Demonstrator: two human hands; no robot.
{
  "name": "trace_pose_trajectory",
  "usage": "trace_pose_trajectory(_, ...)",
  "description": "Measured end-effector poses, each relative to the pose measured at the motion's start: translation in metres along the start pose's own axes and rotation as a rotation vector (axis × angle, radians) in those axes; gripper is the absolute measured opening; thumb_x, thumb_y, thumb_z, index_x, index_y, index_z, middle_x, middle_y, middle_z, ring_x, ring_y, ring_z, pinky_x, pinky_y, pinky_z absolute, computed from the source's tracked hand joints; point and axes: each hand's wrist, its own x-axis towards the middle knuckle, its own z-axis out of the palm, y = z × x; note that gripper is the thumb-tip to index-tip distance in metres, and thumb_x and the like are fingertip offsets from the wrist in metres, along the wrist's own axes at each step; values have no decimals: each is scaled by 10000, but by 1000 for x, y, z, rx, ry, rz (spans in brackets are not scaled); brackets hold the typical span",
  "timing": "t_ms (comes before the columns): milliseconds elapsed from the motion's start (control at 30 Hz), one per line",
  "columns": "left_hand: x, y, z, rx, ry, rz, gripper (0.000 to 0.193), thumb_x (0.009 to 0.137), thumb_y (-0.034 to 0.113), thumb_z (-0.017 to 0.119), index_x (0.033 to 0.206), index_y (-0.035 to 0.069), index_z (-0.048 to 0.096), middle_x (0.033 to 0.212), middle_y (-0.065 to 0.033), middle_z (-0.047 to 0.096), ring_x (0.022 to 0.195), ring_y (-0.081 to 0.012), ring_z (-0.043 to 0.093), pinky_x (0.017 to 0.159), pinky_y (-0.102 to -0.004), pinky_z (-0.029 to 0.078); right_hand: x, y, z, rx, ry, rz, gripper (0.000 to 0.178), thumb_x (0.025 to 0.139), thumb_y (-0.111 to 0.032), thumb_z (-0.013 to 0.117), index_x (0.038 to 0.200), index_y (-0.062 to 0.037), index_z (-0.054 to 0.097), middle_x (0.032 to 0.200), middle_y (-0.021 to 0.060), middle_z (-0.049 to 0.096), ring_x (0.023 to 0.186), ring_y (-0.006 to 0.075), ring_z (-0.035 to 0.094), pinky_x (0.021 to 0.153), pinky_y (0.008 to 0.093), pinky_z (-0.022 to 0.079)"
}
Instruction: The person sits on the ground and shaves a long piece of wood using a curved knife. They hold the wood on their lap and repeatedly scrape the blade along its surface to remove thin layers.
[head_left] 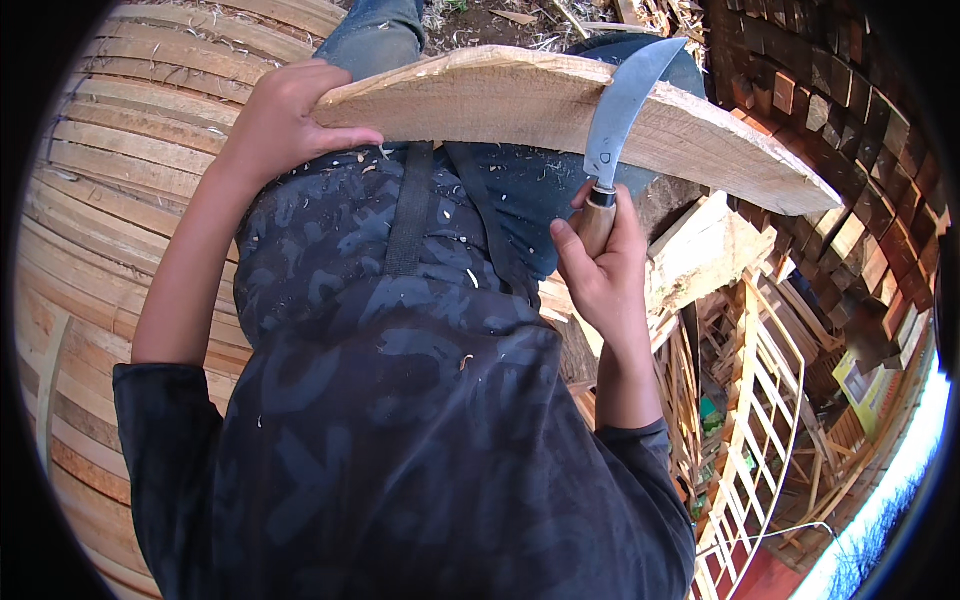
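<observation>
A long pale wooden board [480, 100] with a curved far edge lies across in front of my lap. My left hand [295, 115] grips its left end, thumb on the near side and fingers over the far side. In my right hand [608, 255] is a curved machete [625, 105], held by its wooden handle. The broad blade points away from me and passes over the board's right half, its tip reaching beyond the far edge. Whether the cutting edge touches the wood I cannot tell. Small wood shavings dot my dark shirt.
Stacked wooden slats [130, 200] fill the left side. A chopped wooden block [715, 250] stands under the board's right end. Split wood pieces [840, 90] are piled at the far right, with a pale wooden lattice frame [755, 440] nearer me. Shavings litter the ground ahead.
</observation>
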Motion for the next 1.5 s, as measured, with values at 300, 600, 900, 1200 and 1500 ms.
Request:
trace_pose_trajectory(300,0,-4,0,-12,-9,-29,484,590,332,871,777,-27,607,698,-123,560,648,-263,547,610,-349,446,-9,8,36,-16,-124,163,174,860,-69,642,880,-39,472,662,39,533,590,114,484,552,266,422)
trace_pose_trajectory(600,-2,-6,0,24,-2,-14,510,592,347,868,831,-33,625,723,-126,578,679,-273,575,636,-347,463,-10,-4,9,-74,-71,186,120,889,-60,618,976,-43,537,720,59,576,602,81,557,563,214,403)
trace_pose_trajectory(900,1,-4,-1,15,-18,-45,521,587,356,873,845,-30,636,743,-125,601,706,-277,592,661,-346,472,4,10,13,91,5,213,204,882,-59,626,982,-37,450,681,40,494,573,77,464,520,251,407)
trace_pose_trajectory(1200,5,-5,-1,-12,-40,-37,521,584,357,876,841,-31,642,753,-131,611,701,-269,601,644,-343,473,11,2,7,319,160,179,148,869,-88,668,889,-34,531,703,16,537,667,73,482,635,226,418)
trace_pose_trajectory(1500,9,-4,-2,-5,-28,-21,505,574,352,883,823,-23,656,723,-121,609,668,-259,597,639,-345,481,5,8,-7,201,203,179,169,907,-97,631,936,-48,472,640,20,491,513,49,457,470,202,356)
